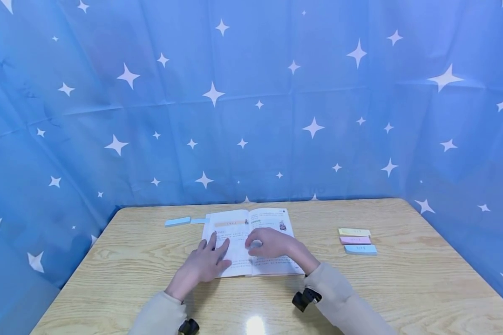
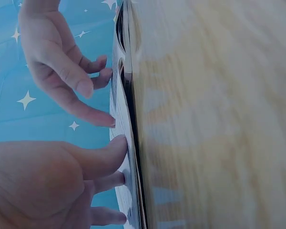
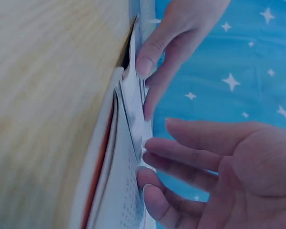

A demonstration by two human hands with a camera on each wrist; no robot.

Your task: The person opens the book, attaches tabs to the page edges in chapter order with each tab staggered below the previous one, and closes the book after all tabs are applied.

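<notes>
An open book (image 1: 236,253) with printed pages and small drawings lies flat on the table. My left hand (image 1: 202,264) rests on the lower left page, its fingers spread and thumb touching the paper. Over the middle fold hovers my right hand (image 1: 272,243), thumb apart from loosely bent fingers, with nothing pinched between them. In the right wrist view the fingertips (image 3: 152,191) of that hand meet or nearly meet the page. The left wrist view has the left thumb (image 2: 112,152) against the page, near the raised page edges.
A blue sticky-note pad (image 1: 178,222) lies left of the book, with a blue slip (image 1: 199,221) between it and the page edge. To the right are yellow (image 1: 354,232), pink (image 1: 355,240) and blue (image 1: 361,250) pads. A starry blue curtain (image 1: 251,116) hangs behind the wooden table (image 1: 121,265).
</notes>
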